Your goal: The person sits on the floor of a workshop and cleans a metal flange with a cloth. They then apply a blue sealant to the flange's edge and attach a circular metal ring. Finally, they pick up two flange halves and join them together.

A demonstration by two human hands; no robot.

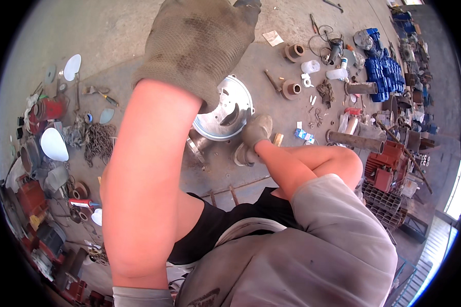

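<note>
My left hand (200,46), in a dark knit work glove, is raised close to the camera at the top. Its fingers run mostly out of the picture, so what they hold is hidden. Below it, a round silvery metal disc (223,125) with curved slots and a shiny rim is partly covered by my left glove and forearm. My right hand (257,130), also gloved, is closed at the disc's right edge, its fingertips hidden. A cylindrical metal part (197,146) shows just under the disc.
Flanged rusty pipe pieces (292,89), an angle grinder (335,48) and a bolt (272,80) lie to the right. Blue castings (383,77) stand farther right. Chains (100,140), a screwdriver (109,99) and white discs (54,144) are on the left.
</note>
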